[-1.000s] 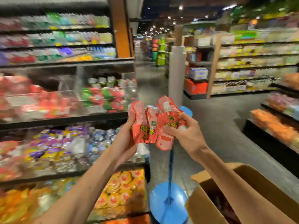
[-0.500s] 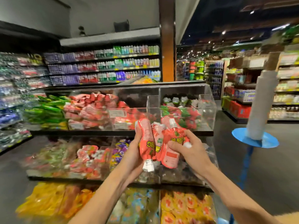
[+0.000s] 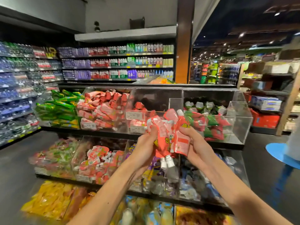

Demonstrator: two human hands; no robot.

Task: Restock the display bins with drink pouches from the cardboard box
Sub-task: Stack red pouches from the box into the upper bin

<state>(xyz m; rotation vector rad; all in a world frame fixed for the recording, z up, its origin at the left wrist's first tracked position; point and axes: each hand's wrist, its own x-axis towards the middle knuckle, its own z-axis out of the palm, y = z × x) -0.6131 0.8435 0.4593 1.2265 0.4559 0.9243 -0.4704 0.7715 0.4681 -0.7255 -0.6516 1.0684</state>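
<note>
Shop floor [image 3: 14,184] — tiered acrylic bins [image 3: 240,122].

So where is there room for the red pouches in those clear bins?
The top-row middle bin, between the heaped red pouch bin and the green-and-red pouch bin, is mostly bare. Both neighbours are crowded. The held pouches likely fit there.

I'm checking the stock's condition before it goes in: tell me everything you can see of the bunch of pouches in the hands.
The bunch of pouches is several glossy orange-red flexible packs with yellow print, pale panels and white screw caps. Some point cap-down, at least one cap-up. The left hand grips its left side and the right hand its right, in front of the upper clear bins. The print is too blurred to read.
</note>
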